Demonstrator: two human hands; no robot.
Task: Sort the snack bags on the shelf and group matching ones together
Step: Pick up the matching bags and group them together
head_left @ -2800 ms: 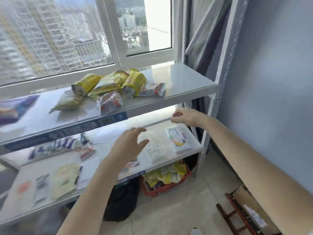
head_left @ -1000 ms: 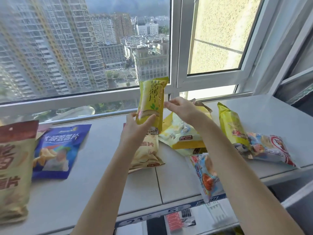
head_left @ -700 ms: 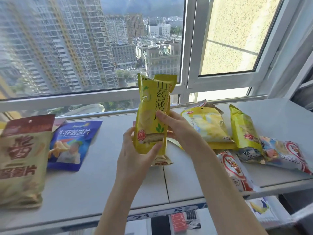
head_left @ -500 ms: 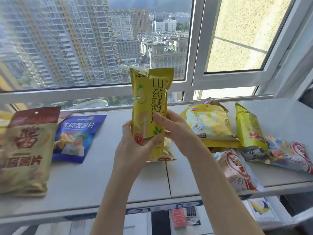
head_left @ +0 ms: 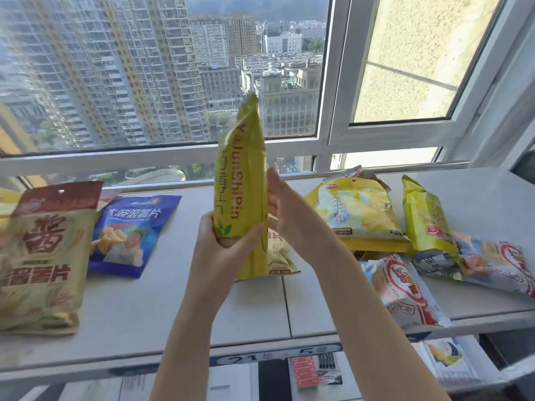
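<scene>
The left hand (head_left: pixel 220 256) wraps thumb and fingers round the lower end of a yellow-green snack bag (head_left: pixel 240 180), holding it upright above the shelf (head_left: pixel 185 308). The right hand (head_left: pixel 295 224) lies flat-fingered against its right edge. The bag shows its side panel, so turning the printed front to view should settle its kind. A light grip on the seam would spare the contents. It seems to match the yellow-green bag (head_left: pixel 422 218) lying far right, beyond the pale yellow bag (head_left: pixel 359 212). Lay it flat just beside that one, clear of the red-and-white bag (head_left: pixel 405 290) overhanging the near edge.
</scene>
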